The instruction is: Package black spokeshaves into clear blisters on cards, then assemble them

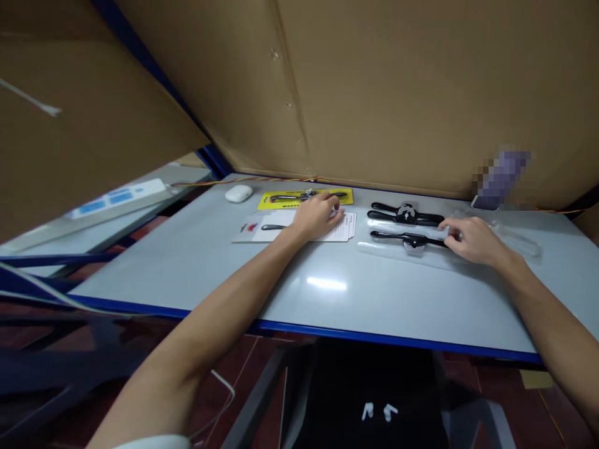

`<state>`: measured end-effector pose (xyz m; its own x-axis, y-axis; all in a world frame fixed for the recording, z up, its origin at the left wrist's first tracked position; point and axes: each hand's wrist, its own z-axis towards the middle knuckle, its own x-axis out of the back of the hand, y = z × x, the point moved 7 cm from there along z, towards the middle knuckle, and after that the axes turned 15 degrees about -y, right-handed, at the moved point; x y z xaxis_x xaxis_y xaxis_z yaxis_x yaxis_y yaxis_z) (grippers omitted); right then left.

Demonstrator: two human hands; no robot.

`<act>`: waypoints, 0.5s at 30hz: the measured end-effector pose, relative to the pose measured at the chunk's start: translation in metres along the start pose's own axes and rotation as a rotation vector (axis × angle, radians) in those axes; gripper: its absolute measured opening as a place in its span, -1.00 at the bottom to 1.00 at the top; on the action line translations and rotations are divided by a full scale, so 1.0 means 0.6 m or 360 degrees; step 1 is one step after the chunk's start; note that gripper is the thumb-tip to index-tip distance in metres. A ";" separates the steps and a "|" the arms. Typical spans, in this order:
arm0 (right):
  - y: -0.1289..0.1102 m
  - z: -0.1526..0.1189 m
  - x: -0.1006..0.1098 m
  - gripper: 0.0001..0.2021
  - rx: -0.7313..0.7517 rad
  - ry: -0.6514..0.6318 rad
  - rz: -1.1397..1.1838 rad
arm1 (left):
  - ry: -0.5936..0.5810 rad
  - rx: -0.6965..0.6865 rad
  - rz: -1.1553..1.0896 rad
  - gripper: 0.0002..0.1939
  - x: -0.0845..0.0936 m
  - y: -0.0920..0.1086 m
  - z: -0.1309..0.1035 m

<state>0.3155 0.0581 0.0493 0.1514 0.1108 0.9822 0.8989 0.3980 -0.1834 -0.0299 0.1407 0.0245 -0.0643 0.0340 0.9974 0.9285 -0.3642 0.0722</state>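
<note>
One black tool is pinched by the right hand; left hand covers cards, grip unclear.

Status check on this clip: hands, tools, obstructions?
Left hand at white cards. Right hand at nearest black tool, right end. Clear plastic around that tool; no obvious obstruction.

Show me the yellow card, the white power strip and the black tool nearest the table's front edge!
Yellow card [276, 204]: head view, bare yellow lower left.
White power strip [120, 197]: head view, blue part on top.
Black tool [414, 239]: head view, its wide middle.
</note>
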 end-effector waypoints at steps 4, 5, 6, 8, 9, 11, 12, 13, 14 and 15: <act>-0.008 0.005 -0.004 -0.73 0.0104 0.0072 0.0080 | -0.0028 0.0010 0.0016 -0.61 -0.002 0.003 0.001; -0.011 0.006 -0.006 -0.69 0.0151 0.0090 0.0097 | -0.0035 0.0007 0.0025 -0.60 -0.003 0.004 0.002; -0.014 0.007 -0.006 -0.67 0.0194 0.0118 0.0103 | -0.0032 0.0005 0.0031 -0.60 -0.003 0.004 0.002; -0.017 0.008 -0.007 -0.66 0.0249 0.0188 0.0084 | 0.0010 0.0003 0.0034 -0.59 0.001 0.005 0.001; -0.017 0.008 -0.008 -0.66 0.0261 0.0214 0.0071 | 0.0042 0.0007 0.0033 -0.59 0.006 0.005 -0.001; -0.014 0.010 -0.011 -0.67 0.0249 0.0233 0.0050 | 0.0102 0.0043 0.0013 -0.56 0.021 0.006 -0.008; -0.012 0.011 -0.013 -0.67 0.0226 0.0230 0.0041 | 0.0124 0.0077 -0.0007 -0.54 0.030 0.005 -0.013; -0.009 0.012 -0.015 -0.67 0.0199 0.0220 0.0035 | 0.0143 0.0115 -0.0033 -0.52 0.039 0.004 -0.018; -0.006 0.013 -0.018 -0.67 0.0176 0.0204 0.0033 | 0.0164 0.0151 -0.0057 -0.51 0.049 0.003 -0.023; -0.004 0.015 -0.021 -0.67 0.0162 0.0186 0.0036 | 0.0195 0.0179 -0.0075 -0.50 0.059 0.002 -0.028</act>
<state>0.3077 0.0636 0.0374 0.2234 0.0165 0.9746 0.8494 0.4872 -0.2029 -0.0370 0.1256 0.0598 -0.1462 -0.0679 0.9869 0.9581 -0.2580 0.1242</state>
